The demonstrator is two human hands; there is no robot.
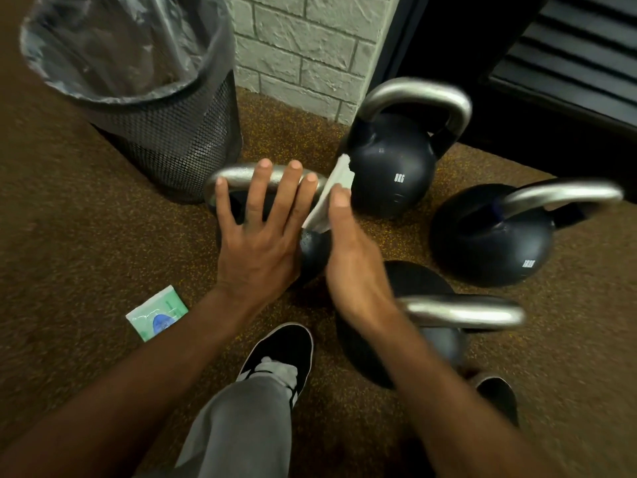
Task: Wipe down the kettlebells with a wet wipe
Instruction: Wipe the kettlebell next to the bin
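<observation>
— Now, left hand [256, 236]?
— Flat, palm down, over the near-left kettlebell [312, 250]. Fingers straight and spread, laid across its silver handle [241, 175], curled round nothing. Forearm reaching in from lower left.
— And right hand [355, 267]?
— Turned on edge, just right of the left one, slightly blurred. Thumb on top of the wet wipe [336, 191], pinching it at the handle's right end. Other fingers hidden beneath the wipe; cannot tell how far curled.
— Wipe itself?
— White, crumpled, sticking up between the two hands, against the handle's right end.
— Other weights?
— Three more, dark with silver handles, upright on the brown speckled floor [86, 236]. Back kettlebell [393, 167] beside the brick wall [296, 46], marked 8KG, close behind the wipe. Right kettlebell [489, 239] apart from both hands. Nearest kettlebell [417, 281] partly behind the right forearm.
— Anything else?
— Black mesh bin [172, 143] with a clear liner, just behind the handle under the left hand. Green and white wipe packet [157, 313] flat on the floor, left of the left forearm. Black shoe [279, 353] and grey trouser leg below the hands.
</observation>
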